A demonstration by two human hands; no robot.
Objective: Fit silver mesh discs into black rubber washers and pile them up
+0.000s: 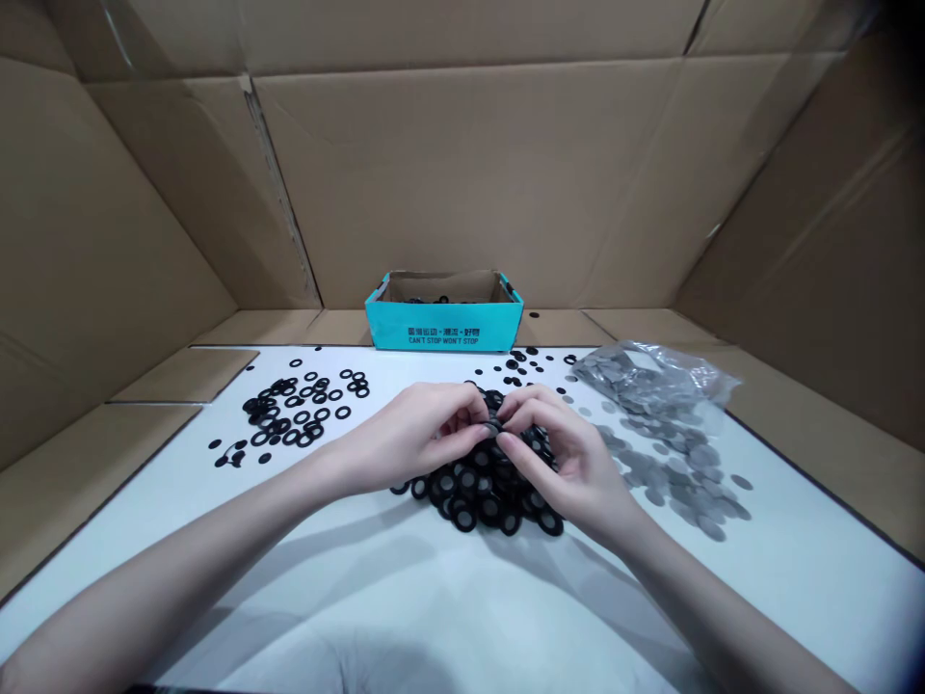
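Note:
Both hands meet over a pile of black rings with grey centres on the white table. My left hand pinches the left edge of a small dark disc between thumb and fingers. At the disc's right side, the thumb and index finger of my right hand are closed on it too. The fingertips cover much of the disc, so its details are hard to make out.
Loose black rings lie at the left. A teal box with black pieces inside stands at the back. Grey discs and a clear plastic bag of them are at the right. Cardboard walls surround the table.

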